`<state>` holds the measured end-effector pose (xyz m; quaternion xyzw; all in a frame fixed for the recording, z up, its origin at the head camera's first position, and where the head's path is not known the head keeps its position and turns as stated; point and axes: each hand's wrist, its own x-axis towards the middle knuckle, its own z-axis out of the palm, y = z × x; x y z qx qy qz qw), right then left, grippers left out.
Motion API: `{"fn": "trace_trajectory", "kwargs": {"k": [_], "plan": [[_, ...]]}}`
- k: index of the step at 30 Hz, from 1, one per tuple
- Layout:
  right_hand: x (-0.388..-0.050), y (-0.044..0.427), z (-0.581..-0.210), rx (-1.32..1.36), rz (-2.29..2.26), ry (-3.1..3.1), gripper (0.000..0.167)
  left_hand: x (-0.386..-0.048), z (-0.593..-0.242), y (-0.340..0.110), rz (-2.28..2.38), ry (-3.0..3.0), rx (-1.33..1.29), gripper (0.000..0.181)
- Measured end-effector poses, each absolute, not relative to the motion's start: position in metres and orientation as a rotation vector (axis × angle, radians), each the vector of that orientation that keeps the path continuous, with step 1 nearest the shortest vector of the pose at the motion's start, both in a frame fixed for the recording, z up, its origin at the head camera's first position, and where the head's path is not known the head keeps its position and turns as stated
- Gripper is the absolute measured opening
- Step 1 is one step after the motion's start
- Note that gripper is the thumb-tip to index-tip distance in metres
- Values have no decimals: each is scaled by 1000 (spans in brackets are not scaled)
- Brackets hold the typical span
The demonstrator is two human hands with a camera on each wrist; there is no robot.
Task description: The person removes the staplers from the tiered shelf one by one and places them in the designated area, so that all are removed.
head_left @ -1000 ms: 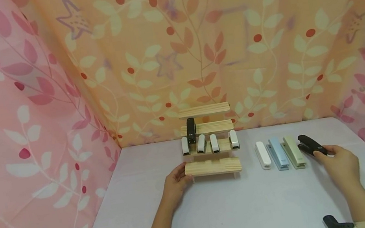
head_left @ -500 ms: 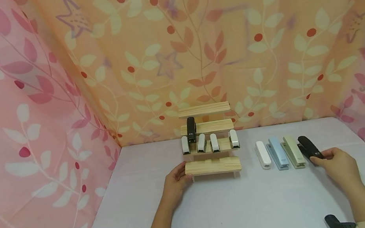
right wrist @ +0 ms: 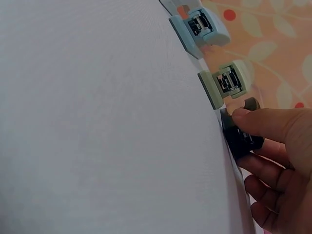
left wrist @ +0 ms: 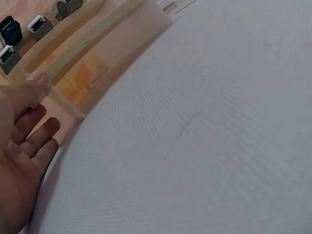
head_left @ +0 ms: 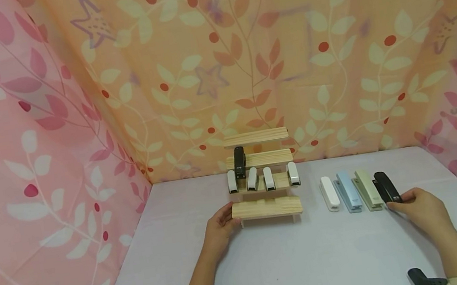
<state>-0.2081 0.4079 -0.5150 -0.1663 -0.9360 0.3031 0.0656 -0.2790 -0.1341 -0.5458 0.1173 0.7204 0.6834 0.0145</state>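
Note:
In the head view my right hand (head_left: 425, 212) pinches the near end of a black stapler (head_left: 386, 186) between thumb and fingers. This stapler lies at the right end of a row with a white stapler (head_left: 329, 194), a light blue stapler (head_left: 348, 192) and a light green stapler (head_left: 368, 190). The right wrist view shows the thumb on one side of the black stapler (right wrist: 238, 140). My left hand (head_left: 219, 232) holds the left end of the lowest board of a tiered wooden rack (head_left: 266, 209), its thumb (left wrist: 35, 80) at the board's corner.
On the rack, several small white-topped staplers (head_left: 268, 178) stand along the second board from the bottom. Another black stapler (head_left: 239, 162) leans upward behind them. White cloth covers the table (head_left: 310, 264); a patterned curtain (head_left: 181, 70) hangs behind.
My right hand has brought the black stapler down and slightly left, turning it roughly parallel to the green one. The left hand stays on the rack.

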Motion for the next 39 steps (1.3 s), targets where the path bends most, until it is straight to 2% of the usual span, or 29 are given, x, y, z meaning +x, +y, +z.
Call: {"fn": "trace_trajectory", "kwargs": {"k": [10,14,19,28,39], "plan": [[-206,414,-511,-437,951,-2881,73,-280,-547,-134,2136,2245,390,62],[-204,419,-506,-484,1038,-2874,77,-281,-549,-135,2135,2239,402,63],[-201,413,-493,-595,1096,-2720,72,-281,-548,-136,2140,2224,379,63],[-199,378,-462,-461,1023,-2622,59,-281,-546,-135,2119,2253,382,63],[-202,311,-425,-201,1044,-2629,53,-280,-544,-135,2123,2235,350,63]]}}
